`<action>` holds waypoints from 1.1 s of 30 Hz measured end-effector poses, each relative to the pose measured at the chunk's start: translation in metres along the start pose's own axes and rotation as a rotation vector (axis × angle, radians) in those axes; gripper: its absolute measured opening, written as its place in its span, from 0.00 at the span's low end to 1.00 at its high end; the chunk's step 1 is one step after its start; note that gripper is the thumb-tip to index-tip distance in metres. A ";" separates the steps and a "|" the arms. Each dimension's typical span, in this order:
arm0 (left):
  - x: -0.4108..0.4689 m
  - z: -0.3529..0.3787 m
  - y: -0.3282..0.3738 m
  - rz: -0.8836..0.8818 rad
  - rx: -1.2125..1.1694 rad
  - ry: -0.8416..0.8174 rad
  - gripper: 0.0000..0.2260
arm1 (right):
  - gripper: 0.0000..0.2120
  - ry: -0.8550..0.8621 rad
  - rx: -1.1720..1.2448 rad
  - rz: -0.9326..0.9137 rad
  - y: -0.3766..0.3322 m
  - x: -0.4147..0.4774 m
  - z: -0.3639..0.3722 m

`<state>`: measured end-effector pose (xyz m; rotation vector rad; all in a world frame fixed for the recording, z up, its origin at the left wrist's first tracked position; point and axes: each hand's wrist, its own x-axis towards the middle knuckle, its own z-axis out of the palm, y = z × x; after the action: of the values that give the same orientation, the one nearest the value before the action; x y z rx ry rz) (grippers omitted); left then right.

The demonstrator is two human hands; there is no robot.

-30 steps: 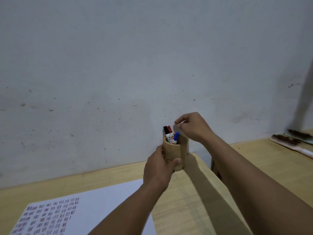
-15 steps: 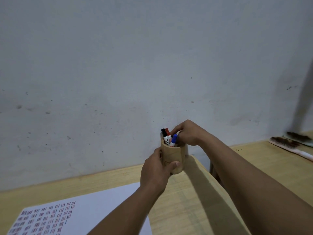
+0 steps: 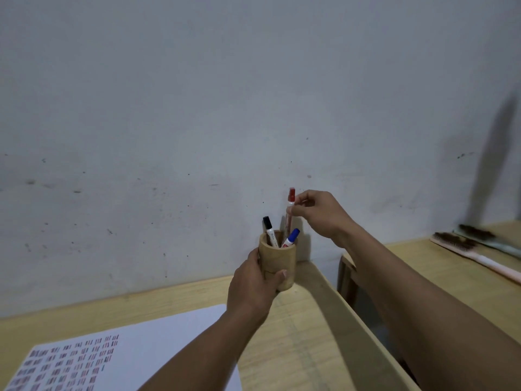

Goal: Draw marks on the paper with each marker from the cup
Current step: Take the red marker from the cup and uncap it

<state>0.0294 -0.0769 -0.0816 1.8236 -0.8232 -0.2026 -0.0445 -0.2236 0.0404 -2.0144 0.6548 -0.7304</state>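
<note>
A round wooden cup (image 3: 282, 258) stands near the far right corner of the wooden table (image 3: 304, 348), and my left hand (image 3: 253, 289) is wrapped around its lower side. My right hand (image 3: 318, 213) pinches a red-capped marker (image 3: 290, 204) just below its cap; the marker is raised upright, its lower end still inside the cup. A black-capped marker (image 3: 268, 230) and a blue-capped marker (image 3: 291, 237) lean in the cup. A white sheet of paper (image 3: 158, 337) lies at the lower left, with several rows of short red and dark marks on its left part.
A bare grey wall (image 3: 225, 108) rises right behind the table. To the right, across a narrow gap, a second wooden surface (image 3: 423, 266) carries two long-handled brushes (image 3: 462, 244). The table's right edge runs diagonally under my right forearm.
My right hand closed on the red marker among the others and has lifted it most of the way up from the cup. My left hand kept hold of the cup.
</note>
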 end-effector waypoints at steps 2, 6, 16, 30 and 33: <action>-0.004 -0.002 0.004 -0.026 -0.046 0.009 0.21 | 0.10 0.023 0.025 -0.036 -0.014 -0.006 -0.007; -0.010 -0.023 0.027 -0.030 0.092 0.045 0.32 | 0.10 0.055 0.025 -0.109 -0.046 -0.023 -0.013; -0.041 -0.126 0.107 0.110 -0.147 0.268 0.12 | 0.07 -0.078 -0.058 -0.223 -0.098 -0.097 0.025; -0.081 -0.205 0.102 0.087 -0.352 0.383 0.05 | 0.18 0.240 -0.054 -0.198 -0.134 -0.184 0.099; -0.087 -0.215 0.093 0.074 -0.411 0.381 0.04 | 0.27 -0.053 0.367 0.212 -0.139 -0.200 0.124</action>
<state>0.0309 0.1231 0.0681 1.3835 -0.5310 0.0261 -0.0712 0.0481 0.0552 -1.5967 0.6403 -0.6179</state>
